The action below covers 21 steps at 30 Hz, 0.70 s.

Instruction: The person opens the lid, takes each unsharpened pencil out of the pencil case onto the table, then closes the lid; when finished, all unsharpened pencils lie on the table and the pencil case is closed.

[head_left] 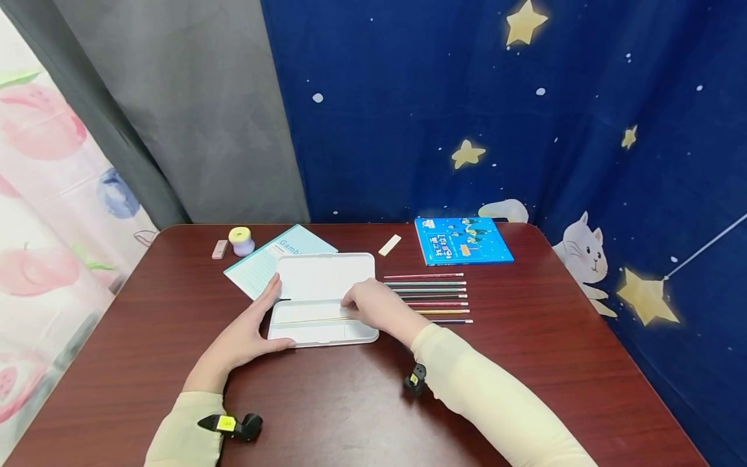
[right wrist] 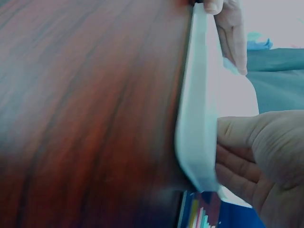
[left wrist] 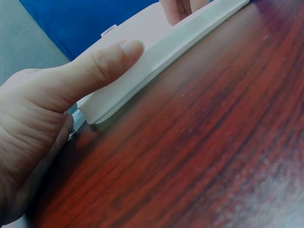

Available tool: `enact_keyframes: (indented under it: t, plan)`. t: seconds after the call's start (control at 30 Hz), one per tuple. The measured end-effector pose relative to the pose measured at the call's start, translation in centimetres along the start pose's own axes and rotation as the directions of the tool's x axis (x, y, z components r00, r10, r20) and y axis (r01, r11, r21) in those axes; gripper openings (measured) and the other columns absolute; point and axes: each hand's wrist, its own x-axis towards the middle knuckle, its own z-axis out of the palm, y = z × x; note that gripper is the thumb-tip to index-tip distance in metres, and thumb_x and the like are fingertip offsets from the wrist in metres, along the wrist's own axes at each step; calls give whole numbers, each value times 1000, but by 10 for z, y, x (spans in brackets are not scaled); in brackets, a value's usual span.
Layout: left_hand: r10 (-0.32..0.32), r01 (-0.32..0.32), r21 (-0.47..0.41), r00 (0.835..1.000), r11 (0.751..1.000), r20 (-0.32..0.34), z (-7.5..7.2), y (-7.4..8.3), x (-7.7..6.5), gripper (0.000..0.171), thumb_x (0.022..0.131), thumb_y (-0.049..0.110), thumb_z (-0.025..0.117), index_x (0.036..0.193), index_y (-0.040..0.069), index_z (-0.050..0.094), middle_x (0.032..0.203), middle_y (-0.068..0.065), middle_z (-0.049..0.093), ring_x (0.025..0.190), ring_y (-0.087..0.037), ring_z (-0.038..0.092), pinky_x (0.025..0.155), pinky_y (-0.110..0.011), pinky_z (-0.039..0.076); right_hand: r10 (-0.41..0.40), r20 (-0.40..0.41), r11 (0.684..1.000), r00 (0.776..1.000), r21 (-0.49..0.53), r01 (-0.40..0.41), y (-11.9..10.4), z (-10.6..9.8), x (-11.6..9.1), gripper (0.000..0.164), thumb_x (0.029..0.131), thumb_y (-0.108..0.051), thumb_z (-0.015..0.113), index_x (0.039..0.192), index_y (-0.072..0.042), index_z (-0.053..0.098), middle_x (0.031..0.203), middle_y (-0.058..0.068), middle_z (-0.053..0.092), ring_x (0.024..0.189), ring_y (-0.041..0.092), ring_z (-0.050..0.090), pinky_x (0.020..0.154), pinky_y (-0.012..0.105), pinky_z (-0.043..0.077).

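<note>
A white pencil case [head_left: 327, 275] lies unfolded on the table, its lid tipped back. My left hand [head_left: 248, 334] spans its left end, fairly straight fingers against the lid's side and thumb [left wrist: 111, 59] resting on the front rim. Inside the tray, my right hand [head_left: 373, 303] has thumb and fingers bent down near the right end. A thin yellowish pencil [head_left: 312, 320] runs along the tray to those fingertips, which seem to pinch it; the contact is hidden. In the right wrist view, the right hand [right wrist: 256, 156] reaches over the case's wall [right wrist: 194, 104].
Several pencils [head_left: 438, 304] lie in a row right of the case, partly behind my right hand. Behind stand a light-blue notebook [head_left: 300, 240], a yellow-and-lilac spool-shaped object [head_left: 241, 241], a small pinkish eraser [head_left: 219, 250], a cream strip [head_left: 390, 244] and a blue book [head_left: 463, 241].
</note>
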Motion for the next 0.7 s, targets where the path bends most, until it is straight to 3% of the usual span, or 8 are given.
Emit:
enact_keyframes:
  t: [0.3, 0.47, 0.7]
  plan:
    - [0, 0, -1, 1000, 1000, 3, 0, 0, -1, 124, 80, 56, 87, 170, 20, 10, 176, 4, 1, 161, -23, 10, 109, -3, 10, -15, -51, 1000, 999, 18, 16, 6, 13, 0, 13, 95, -18, 79, 105, -23, 86, 101, -7, 79, 94, 7, 70, 87, 23, 55]
    - [-3, 3, -1, 1000, 1000, -1, -1, 1, -1, 124, 80, 56, 87, 170, 19, 10, 176, 4, 1, 161, -23, 10, 109, -3, 11, -78, -94, 996, 992, 35, 82, 10, 17, 0, 10, 95, -18, 80, 100, -23, 86, 95, -8, 79, 90, 7, 70, 85, 22, 55]
    - [3, -3, -16, 1000, 1000, -1, -1, 1, -1, 123, 80, 54, 88, 169, 18, 11, 176, 4, 1, 161, -22, 10, 110, -4, 11, -99, -181, 975, 978, 178, 132, 22, 22, -5, 11, 93, -17, 81, 103, -19, 85, 95, -7, 76, 84, 5, 65, 76, 20, 53]
